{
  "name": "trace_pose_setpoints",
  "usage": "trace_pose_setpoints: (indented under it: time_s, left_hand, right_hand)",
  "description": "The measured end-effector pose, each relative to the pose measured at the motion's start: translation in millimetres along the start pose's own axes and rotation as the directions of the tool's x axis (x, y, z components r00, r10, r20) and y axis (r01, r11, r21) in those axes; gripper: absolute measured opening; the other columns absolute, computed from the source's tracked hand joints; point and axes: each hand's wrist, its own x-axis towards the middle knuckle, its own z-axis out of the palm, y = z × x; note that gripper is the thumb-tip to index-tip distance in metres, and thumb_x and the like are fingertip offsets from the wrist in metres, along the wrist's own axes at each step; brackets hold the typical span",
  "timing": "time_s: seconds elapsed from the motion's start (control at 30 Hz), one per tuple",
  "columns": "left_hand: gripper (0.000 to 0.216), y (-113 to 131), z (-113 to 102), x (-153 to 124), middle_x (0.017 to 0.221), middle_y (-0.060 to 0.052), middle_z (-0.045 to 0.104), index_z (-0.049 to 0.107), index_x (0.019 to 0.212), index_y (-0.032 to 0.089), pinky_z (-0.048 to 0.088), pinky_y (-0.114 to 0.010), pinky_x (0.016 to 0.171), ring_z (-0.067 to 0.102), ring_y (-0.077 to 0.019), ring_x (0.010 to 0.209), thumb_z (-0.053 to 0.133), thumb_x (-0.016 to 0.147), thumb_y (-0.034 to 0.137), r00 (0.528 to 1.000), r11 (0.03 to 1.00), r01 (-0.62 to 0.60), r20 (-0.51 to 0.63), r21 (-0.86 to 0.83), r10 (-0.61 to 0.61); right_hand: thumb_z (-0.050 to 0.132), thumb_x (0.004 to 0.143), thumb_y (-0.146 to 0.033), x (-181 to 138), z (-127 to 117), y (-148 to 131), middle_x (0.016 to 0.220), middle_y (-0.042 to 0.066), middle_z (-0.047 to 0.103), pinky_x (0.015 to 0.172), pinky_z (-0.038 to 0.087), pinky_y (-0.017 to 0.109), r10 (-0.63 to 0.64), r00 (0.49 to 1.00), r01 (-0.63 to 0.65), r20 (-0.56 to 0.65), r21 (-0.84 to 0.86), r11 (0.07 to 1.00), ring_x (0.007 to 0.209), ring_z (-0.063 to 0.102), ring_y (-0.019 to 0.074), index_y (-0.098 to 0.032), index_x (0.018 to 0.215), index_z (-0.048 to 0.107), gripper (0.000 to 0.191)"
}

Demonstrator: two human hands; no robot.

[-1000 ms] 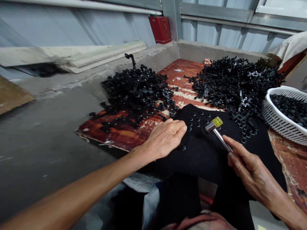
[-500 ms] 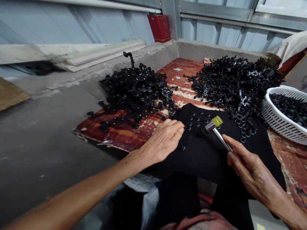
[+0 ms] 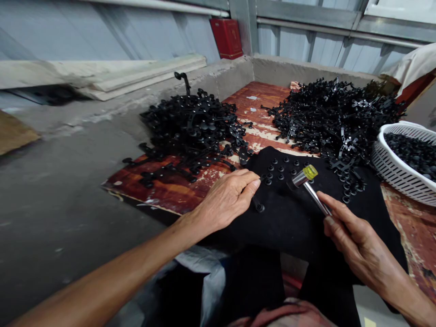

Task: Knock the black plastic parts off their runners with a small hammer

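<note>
My left hand point(image 3: 227, 197) rests palm-down on the left edge of a black cloth point(image 3: 299, 218), fingers together and pinched on a thin black plastic strip point(image 3: 256, 203) that ends in a round cap. My right hand point(image 3: 350, 245) grips the metal handle of a small hammer point(image 3: 308, 181) with a yellow-tipped head, held just above the cloth. Several small black round caps point(image 3: 281, 170) lie in rows on the cloth ahead of both hands.
A heap of black plastic parts point(image 3: 194, 129) lies on the worn red board point(image 3: 177, 190) at left, a larger heap point(image 3: 334, 116) at the back right. A white slotted basket point(image 3: 397, 170) of black caps stands at the right. A concrete ledge and a red box point(image 3: 227, 38) lie behind.
My left hand has slid slightly back and left, drawing the black strip with its cap out from under it. The right hand and hammer have barely moved.
</note>
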Motion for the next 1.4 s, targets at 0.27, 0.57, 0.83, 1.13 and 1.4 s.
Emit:
trace_pose_setpoints:
  time_s: [0.27, 0.57, 0.83, 1.13, 1.4]
  left_hand:
    - [0.015, 2.5, 5.3, 1.5, 0.056, 0.005, 0.048, 0.049, 0.072, 0.020, 0.035, -0.021, 0.052, 0.046, -0.0090, 0.052, 0.047, 0.081, 0.031, 0.991, 0.972, 0.073, -0.090, -0.224, -0.095]
    - [0.019, 3.7, 3.1, 2.6, 0.057, 0.003, 0.052, 0.052, 0.070, 0.019, 0.040, -0.022, 0.055, 0.050, -0.0105, 0.055, 0.046, 0.080, 0.034, 0.993, 0.959, 0.081, -0.063, -0.272, -0.102]
    - [0.021, 3.4, 6.9, 4.5, 0.055, 0.003, 0.053, 0.054, 0.069, 0.018, 0.039, -0.021, 0.052, 0.050, -0.0106, 0.052, 0.047, 0.079, 0.035, 0.991, 0.953, 0.075, -0.088, -0.295, -0.105]
    - [0.019, 2.5, 10.0, 5.3, 0.053, 0.004, 0.051, 0.054, 0.068, 0.019, 0.038, -0.021, 0.051, 0.048, -0.0101, 0.051, 0.048, 0.079, 0.033, 0.990, 0.949, 0.050, -0.110, -0.312, -0.089]
    - [0.019, 2.6, 9.6, 4.7, 0.053, 0.004, 0.051, 0.054, 0.068, 0.018, 0.038, -0.021, 0.052, 0.048, -0.0101, 0.052, 0.048, 0.079, 0.033, 0.992, 0.953, 0.053, -0.097, -0.297, -0.086]
  right_hand:
    - [0.038, 0.097, -0.025, 0.0, -0.9, -1.0, 0.064, -0.004, 0.044, 0.044, 0.032, 0.020, -0.028, 0.999, 0.028, -0.017, -0.022, 0.999, 0.052, 0.036, 0.0112, -0.021, 0.142, 0.043, 0.045]
    - [0.038, 0.098, -0.026, -1.5, -1.3, -1.7, 0.065, -0.004, 0.044, 0.041, 0.028, 0.020, -0.004, 1.000, 0.004, -0.008, -0.019, 1.000, 0.051, 0.036, 0.0110, -0.021, 0.143, 0.042, 0.046]
    - [0.039, 0.097, -0.027, -1.0, -2.0, -3.1, 0.063, -0.005, 0.042, 0.040, 0.028, 0.019, -0.008, 1.000, 0.007, -0.020, -0.041, 0.999, 0.049, 0.035, 0.0108, -0.021, 0.143, 0.043, 0.046]
    - [0.038, 0.097, -0.027, 0.2, -0.9, -2.7, 0.064, -0.004, 0.043, 0.040, 0.028, 0.019, -0.019, 1.000, 0.018, -0.019, -0.056, 0.998, 0.049, 0.036, 0.0105, -0.022, 0.142, 0.044, 0.045]
    - [0.038, 0.098, -0.026, -0.2, -1.7, -2.0, 0.064, -0.005, 0.045, 0.047, 0.039, 0.019, -0.032, 0.999, 0.030, -0.023, -0.064, 0.997, 0.049, 0.039, 0.0106, -0.022, 0.142, 0.043, 0.045]
